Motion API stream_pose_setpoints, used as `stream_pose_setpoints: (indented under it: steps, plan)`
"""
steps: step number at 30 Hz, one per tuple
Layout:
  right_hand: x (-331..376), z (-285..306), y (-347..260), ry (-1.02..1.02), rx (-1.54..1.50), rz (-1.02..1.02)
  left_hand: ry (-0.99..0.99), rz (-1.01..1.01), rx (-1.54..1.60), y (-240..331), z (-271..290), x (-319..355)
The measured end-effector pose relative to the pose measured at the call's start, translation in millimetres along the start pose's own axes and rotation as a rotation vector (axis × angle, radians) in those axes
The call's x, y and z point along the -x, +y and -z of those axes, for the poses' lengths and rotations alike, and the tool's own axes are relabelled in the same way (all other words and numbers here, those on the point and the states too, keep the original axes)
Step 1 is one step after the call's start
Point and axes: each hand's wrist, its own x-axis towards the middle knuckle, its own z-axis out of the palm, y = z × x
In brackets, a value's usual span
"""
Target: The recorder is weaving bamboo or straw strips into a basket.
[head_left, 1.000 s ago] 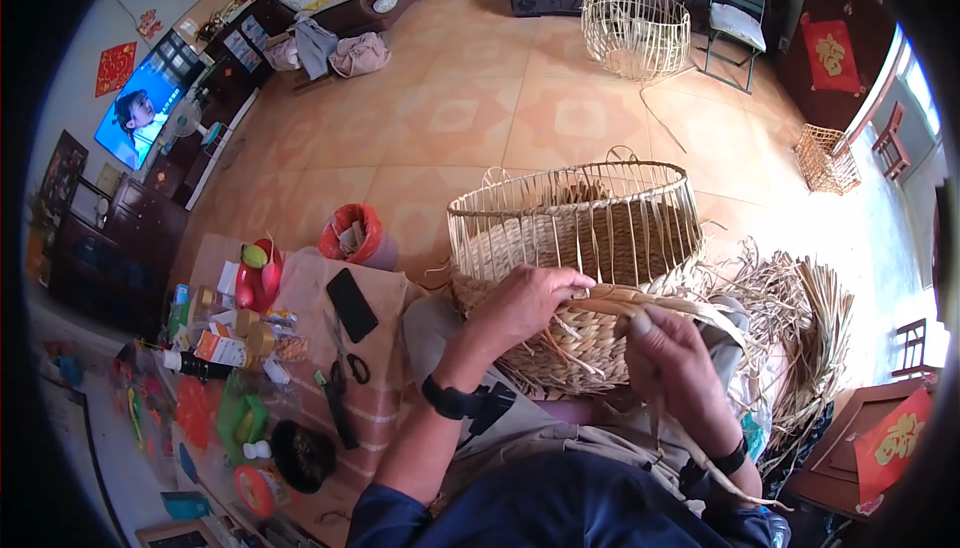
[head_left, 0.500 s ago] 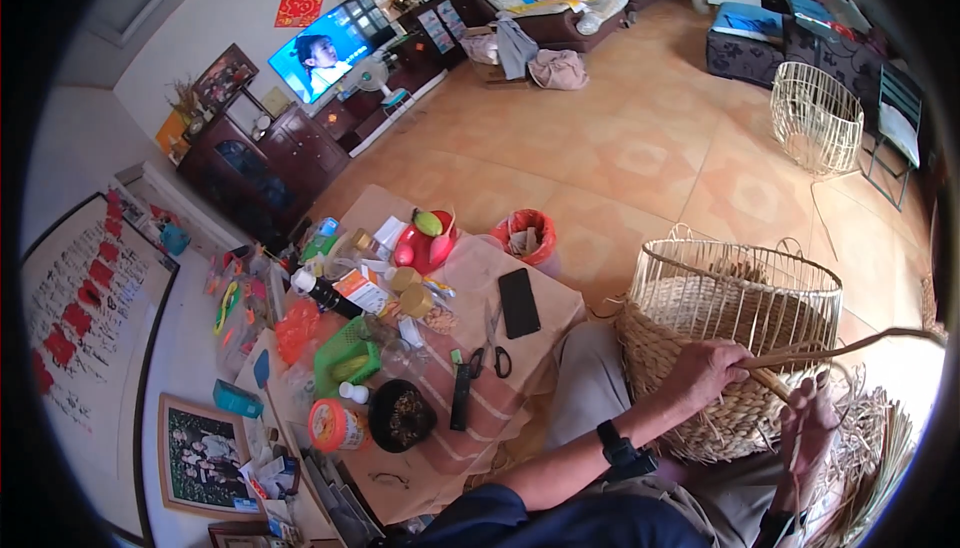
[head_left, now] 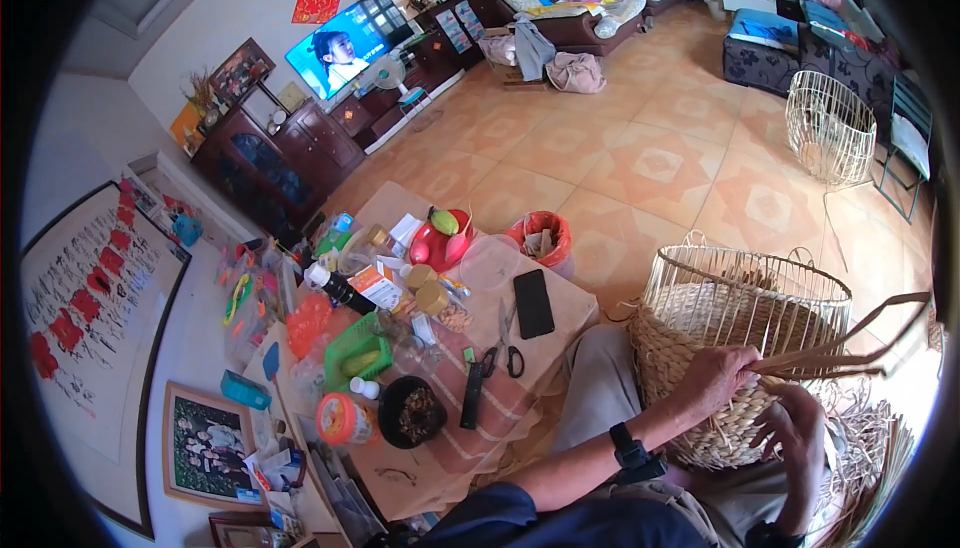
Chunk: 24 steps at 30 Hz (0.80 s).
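A round basket [head_left: 740, 328] stands by my legs at the lower right. Its lower wall is closely woven from twisted plant fibre, and bare pale stakes rise above that to a rim. My left hand [head_left: 722, 376], with a dark watch on the wrist, is closed on a long brown fibre strip [head_left: 820, 356] at the basket's near right side. The strip's folded length sticks out to the right. Just below, my right hand [head_left: 797, 430] is beside the woven wall, its fingers bent and apart, with nothing visible in them.
Loose straw [head_left: 880, 458] lies at the far lower right. To the left, a low table [head_left: 520, 378] bears a phone [head_left: 533, 304], scissors [head_left: 505, 343], a dark bowl [head_left: 410, 412] and jars. A red-lined bin [head_left: 545, 236] and another basket frame [head_left: 830, 130] stand beyond.
My right hand has come off the strip and turned, its fingers now bent toward the basket. The strip's free end has swung and folded. The whole view has shifted slightly.
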Motion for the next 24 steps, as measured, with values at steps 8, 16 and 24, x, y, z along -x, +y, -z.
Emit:
stream_pose_setpoints:
  steps: [8,16,24]
  plan:
    - [-70,-14,28,0.164,0.212,0.225,0.013,-0.084,0.174,0,4,-4]
    - [-76,15,53,0.310,-0.152,0.033,0.059,-0.241,-0.237,-5,-15,17]
    - [-69,17,-9,0.064,0.066,0.131,-0.020,-0.295,-0.833,-3,-50,13]
